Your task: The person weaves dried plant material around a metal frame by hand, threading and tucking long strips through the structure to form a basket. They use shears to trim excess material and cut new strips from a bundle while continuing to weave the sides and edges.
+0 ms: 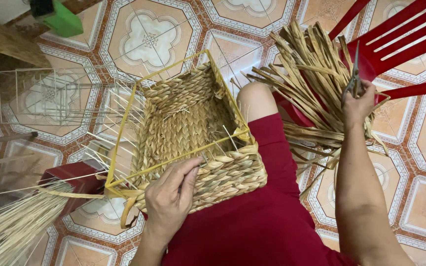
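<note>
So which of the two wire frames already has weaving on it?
The yellow frame on the lap, under the left hand, carries braided weaving. The white frame on the floor is bare wire.

A home floor used as a basket-weaving spot. Patterned orange and white floor tiles (149,34) run throughout. A half-woven basket on a yellow frame (193,138) rests on the seated person's lap, a bundle of dried flat reeds (311,83) lies on a red plastic chair (400,44), and bare wire frames (50,96) stand nearby.

Patterned peach floor tiles (149,34) lie beneath a red slatted chair (400,39) and wire frame (50,96).
</note>
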